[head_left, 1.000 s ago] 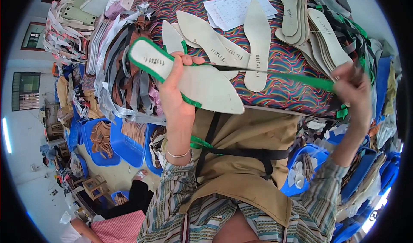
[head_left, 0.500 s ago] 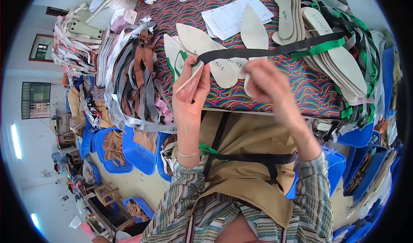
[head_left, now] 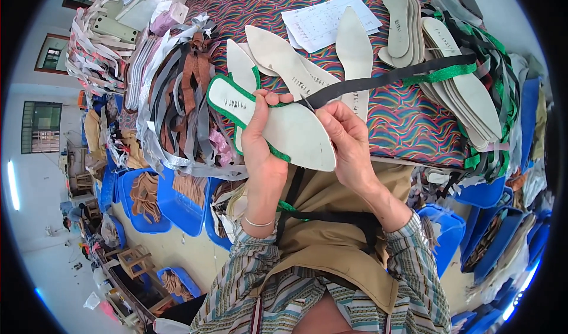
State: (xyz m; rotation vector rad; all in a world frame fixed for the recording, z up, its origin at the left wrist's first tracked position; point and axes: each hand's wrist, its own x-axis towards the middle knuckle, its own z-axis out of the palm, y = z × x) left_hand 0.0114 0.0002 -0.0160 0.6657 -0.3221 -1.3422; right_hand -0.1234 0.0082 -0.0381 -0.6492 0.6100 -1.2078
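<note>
1. Insole slipping: the left hand is clamped on the green-edged insole, above the tabletop's front edge. A loosened thumb could let it twist or drop.
2. Strip going crooked: the right hand's thumb and fingers meet the insole's pointed half; whether they clamp the edge, I cannot tell. The black-and-green strip trails over one stack and could snag, causing puckers.
3. Counts: one tabletop; three strip bundles; two insole stacks; at least four loose insoles; at least two paper sheets; one held insole; one trailing strip.
</note>
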